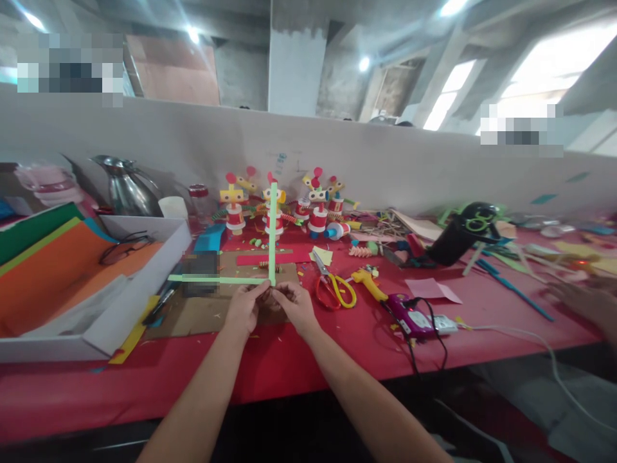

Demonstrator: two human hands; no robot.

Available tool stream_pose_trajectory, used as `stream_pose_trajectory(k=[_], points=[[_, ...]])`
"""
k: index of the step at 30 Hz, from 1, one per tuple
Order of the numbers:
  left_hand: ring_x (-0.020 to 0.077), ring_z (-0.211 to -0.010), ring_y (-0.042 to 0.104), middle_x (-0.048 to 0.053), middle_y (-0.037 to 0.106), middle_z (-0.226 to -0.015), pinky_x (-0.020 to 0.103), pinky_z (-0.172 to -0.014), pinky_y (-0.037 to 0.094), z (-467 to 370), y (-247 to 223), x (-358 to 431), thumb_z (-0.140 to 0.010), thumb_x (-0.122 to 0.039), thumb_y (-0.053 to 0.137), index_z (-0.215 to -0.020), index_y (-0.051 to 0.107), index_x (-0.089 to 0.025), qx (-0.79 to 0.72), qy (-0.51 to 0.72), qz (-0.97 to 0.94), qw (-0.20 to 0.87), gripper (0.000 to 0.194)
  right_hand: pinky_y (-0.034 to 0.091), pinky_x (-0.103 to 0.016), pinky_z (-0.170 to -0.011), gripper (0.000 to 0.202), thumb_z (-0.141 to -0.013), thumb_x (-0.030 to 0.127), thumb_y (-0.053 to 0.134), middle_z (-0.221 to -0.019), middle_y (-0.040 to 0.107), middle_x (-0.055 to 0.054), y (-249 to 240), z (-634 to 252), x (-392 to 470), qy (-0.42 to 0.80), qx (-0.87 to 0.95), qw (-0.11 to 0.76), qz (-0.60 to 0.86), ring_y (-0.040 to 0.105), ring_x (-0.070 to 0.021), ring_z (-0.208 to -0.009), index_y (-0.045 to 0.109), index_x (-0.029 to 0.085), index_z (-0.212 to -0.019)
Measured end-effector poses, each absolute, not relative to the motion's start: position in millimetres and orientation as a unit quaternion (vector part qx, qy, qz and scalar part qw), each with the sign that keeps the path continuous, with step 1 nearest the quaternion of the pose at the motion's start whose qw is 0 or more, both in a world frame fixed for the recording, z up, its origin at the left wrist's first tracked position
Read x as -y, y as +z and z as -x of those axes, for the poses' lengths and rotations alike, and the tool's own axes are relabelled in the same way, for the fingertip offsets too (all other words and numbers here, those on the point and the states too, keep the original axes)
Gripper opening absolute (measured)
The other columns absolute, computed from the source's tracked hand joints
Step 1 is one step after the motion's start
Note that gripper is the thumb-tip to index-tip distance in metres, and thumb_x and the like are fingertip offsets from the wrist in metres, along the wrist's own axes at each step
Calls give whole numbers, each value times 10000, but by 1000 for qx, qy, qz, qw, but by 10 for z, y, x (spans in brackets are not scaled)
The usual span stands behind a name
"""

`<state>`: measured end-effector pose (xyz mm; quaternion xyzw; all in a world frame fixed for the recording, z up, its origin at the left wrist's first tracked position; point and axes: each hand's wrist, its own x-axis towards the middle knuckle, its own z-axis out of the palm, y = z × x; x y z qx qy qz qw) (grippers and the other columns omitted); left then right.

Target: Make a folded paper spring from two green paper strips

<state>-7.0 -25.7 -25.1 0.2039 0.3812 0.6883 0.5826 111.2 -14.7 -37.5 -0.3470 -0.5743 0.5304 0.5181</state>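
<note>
The red table (284, 370) stands before a wall (409, 157) and pillar (297, 77); left hand (243, 307) and right hand (295, 305) pinch strips (272, 231).

On scissors (331, 277): red and yellow loops. Pale green for paper strips (272, 235), left of scissors. Plain brown for cardboard (193, 319), also left. Yellow for glue gun (370, 285), purple for power strip (409, 316), both right of scissors. Red-and-white bodies on robot figures (318, 220), behind scissors. Solid red for tablecloth (284, 379), beneath scissors.
</note>
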Motion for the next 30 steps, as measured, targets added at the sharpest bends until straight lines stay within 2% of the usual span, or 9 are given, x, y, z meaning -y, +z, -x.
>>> stream_pose_trajectory(k=[5, 11, 14, 18, 20, 24, 30], points=[[113, -563, 613, -7, 668, -613, 230, -583, 464, 51, -242, 265, -425, -201, 857, -760, 660, -140, -390, 679, -227, 579, 393, 430, -230, -492, 193, -756, 374, 622, -573, 589, 20, -352, -1132, 147, 502, 589, 521, 361, 537, -120, -495, 621, 183, -731], [157, -637, 648, 15, 692, -665, 272, -653, 472, 38, -288, 268, -487, -270, 835, -889, 662, -136, -388, 684, -290, 545, 457, 417, -226, -506, 219, -788, 363, 588, -519, 547, 31, -384, -1141, 123, 442, 622, 526, 376, 517, -118, -486, 601, 183, -664], [157, -653, 652, 8, 696, -673, 275, -683, 465, 54, -289, 262, -507, -284, 821, -964, 645, -146, -412, 685, -319, 509, 508, 436, -232, -530, 183, -769, 353, 611, -587, 590, 12, -412, -1131, 116, 410, 628, 539, 384, 542, -129, -531, 611, 186, -695], [168, -655, 651, 8, 695, -662, 288, -700, 463, 70, -286, 253, -537, -280, 801, -1007, 615, -147, -455, 676, -362, 453, 523, 494, -261, -626, 185, -762, 336, 623, -776, 674, -28, -430, -1130, 108, 406, 611, 569, 371, 613, -160, -654, 658, 196, -877], [174, -649, 650, 7, 693, -651, 297, -706, 466, 66, -277, 259, -553, -271, 790, -1018, 606, -150, -471, 664, -383, 437, 514, 505, -280, -675, 194, -781, 331, 603, -815, 686, -38, -426, -1141, 98, 395, 610, 575, 375, 629, -175, -701, 682, 200, -901], [187, -652, 656, 7, 690, -646, 303, -694, 473, 36, -237, 284, -547, -265, 791, -1044, 593, -155, -484, 646, -401, 433, 546, 504, -291, -664, 181, -785, 326, 593, -748, 685, -33, -406, -1169, 69, 395, 605, 564, 400, 633, -184, -672, 711, 196, -826], [193, -686, 663, 11, 690, -675, 322, -720, 481, 33, -269, 270, -554, -238, 781, -1068, 568, -155, -473, 649, -390, 452, 563, 494, -267, -605, 176, -768, 334, 607, -685, 674, -10, -402, -1173, 60, 455, 567, 558, 400, 621, -167, -619, 704, 195, -818]])
